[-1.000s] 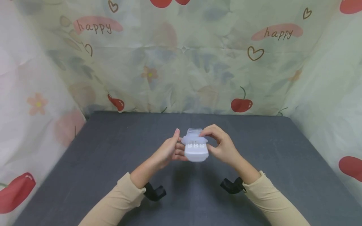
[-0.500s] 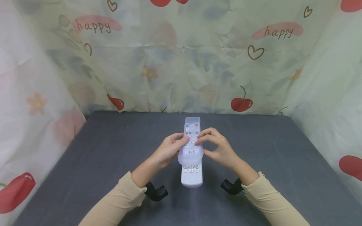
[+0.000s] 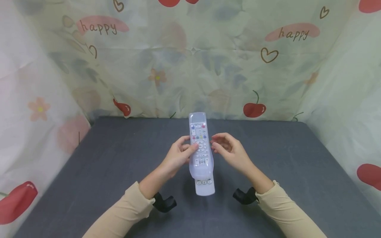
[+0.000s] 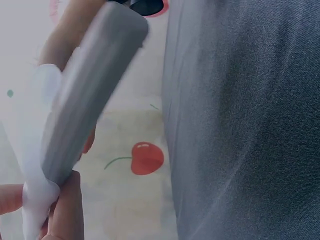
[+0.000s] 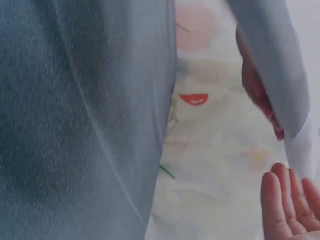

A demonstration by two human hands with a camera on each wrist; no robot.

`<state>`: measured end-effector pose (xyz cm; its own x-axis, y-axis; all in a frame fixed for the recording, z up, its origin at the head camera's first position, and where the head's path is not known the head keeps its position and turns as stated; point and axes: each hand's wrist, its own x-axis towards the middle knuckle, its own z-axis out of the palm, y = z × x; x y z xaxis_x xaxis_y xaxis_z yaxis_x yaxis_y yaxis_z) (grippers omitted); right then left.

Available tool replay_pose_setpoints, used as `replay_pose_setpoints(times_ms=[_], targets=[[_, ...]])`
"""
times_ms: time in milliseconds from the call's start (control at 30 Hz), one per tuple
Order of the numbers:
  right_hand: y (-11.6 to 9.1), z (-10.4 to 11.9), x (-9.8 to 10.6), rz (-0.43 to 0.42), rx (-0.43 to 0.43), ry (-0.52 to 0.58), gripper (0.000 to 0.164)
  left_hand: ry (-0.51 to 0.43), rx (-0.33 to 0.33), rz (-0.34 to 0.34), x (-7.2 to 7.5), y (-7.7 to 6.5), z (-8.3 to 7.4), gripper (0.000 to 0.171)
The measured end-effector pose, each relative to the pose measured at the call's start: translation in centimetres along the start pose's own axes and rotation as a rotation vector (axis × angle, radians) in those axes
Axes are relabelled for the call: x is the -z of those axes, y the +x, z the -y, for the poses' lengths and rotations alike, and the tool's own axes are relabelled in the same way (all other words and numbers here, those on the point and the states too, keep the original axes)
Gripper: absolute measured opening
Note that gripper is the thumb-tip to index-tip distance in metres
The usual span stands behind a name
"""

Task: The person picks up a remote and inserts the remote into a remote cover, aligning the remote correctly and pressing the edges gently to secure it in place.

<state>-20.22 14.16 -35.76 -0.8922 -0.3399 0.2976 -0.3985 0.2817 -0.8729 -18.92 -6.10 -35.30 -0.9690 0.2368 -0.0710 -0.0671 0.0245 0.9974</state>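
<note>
A white remote control (image 3: 204, 189) is held above the table, its buttoned face toward the head camera. A translucent sleeve-like cover (image 3: 200, 172) encloses most of it; the near end, with one row of buttons, sticks out. My left hand (image 3: 176, 156) grips the covered remote from the left side, thumb on the face and fingers behind. My right hand (image 3: 230, 151) is just off the right edge with its fingers loosely bent. In the right wrist view, the fingers of that right hand (image 5: 290, 210) look extended, below the remote's grey-looking side (image 5: 280, 65).
A dark cloth-covered table (image 3: 134, 138) lies under both hands. Patterned fabric (image 3: 190, 82) hangs at the back and on both sides. Black wrist mounts (image 3: 165, 202) stick out from the sleeves.
From an end-on tilt, the remote has turned to show its full face. The cover now reaches further over its near end. My right fingers have come off it; the left hand still grips.
</note>
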Motion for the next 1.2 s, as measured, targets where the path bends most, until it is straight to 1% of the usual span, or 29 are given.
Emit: replay_pose_setpoints(times_ms=[133,233,300,433,533,600,733,800,1033,1200], targets=[[0.3,0.2,-0.3,0.044,-0.117,0.025,0.037,0.019,-0.031,0.03,-0.2,-0.1,0.2,0.044],[0.3,0.4,-0.5,0.049,-0.146,0.005,0.038,0.035,-0.058,0.047,-0.3,-0.2,0.3,0.042],[0.3,0.5,-0.6,0.041,-0.137,-0.005,0.035,0.05,-0.072,0.039,-0.4,-0.2,0.3,0.041],[0.2,0.7,-0.7,0.038,-0.108,-0.028,0.03,0.087,-0.118,-0.003,-0.5,-0.3,0.2,0.039],[0.1,0.8,-0.7,0.055,-0.108,-0.037,0.03,0.108,-0.165,-0.026,-0.5,-0.3,0.2,0.036],[0.1,0.9,-0.6,0.056,-0.111,-0.037,0.031,0.114,-0.179,-0.037,-0.6,-0.3,0.1,0.034],[0.3,1.3,-0.3,0.014,-0.111,-0.043,0.032,0.129,-0.198,-0.052,-0.7,-0.4,0.0,0.034],[0.5,1.5,-0.2,-0.015,-0.103,-0.057,0.029,0.131,-0.193,-0.057,-0.8,-0.4,-0.1,0.035],[1.0,1.9,-0.1,-0.063,-0.038,-0.185,0.015,0.119,-0.188,-0.09,-1.0,-0.6,-0.1,0.034],[1.1,2.3,-0.4,-0.099,0.016,-0.278,0.008,0.122,-0.219,-0.119,-1.1,-0.5,0.0,0.031]])
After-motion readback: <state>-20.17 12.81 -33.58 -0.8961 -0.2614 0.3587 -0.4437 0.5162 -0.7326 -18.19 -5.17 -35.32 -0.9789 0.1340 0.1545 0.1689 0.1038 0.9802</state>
